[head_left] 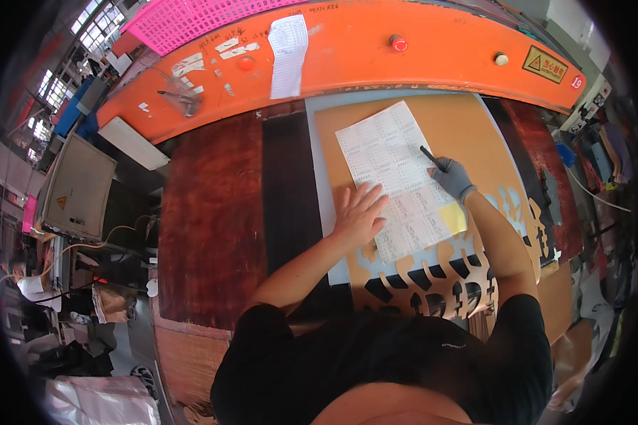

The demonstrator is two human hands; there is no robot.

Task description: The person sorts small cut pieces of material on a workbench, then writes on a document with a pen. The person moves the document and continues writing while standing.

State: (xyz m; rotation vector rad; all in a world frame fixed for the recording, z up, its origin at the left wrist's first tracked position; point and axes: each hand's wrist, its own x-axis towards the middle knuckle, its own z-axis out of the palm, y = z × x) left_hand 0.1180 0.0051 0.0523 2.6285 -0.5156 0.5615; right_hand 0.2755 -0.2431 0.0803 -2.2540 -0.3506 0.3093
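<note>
A white printed sheet with a grid of rows [390, 163] lies on a tan sheet of material [468, 134] that has many shapes cut out of its near part. My left hand [358, 212], bare, presses flat on the sheet's left edge with fingers spread. My right hand [452, 177] wears a grey glove and grips a black pen [431, 157], its tip on the sheet's right edge. A small yellow note [452, 217] sticks out at the sheet's lower right corner, beside my right wrist.
The tan sheet rests on a dark red-brown work surface [213, 219] with a black strip [287, 191]. An orange machine beam [376, 49] arches across the back with red buttons and a taped paper slip [288, 53]. A pink perforated tray [191, 21] sits behind it. A grey cabinet [78, 188] stands at left.
</note>
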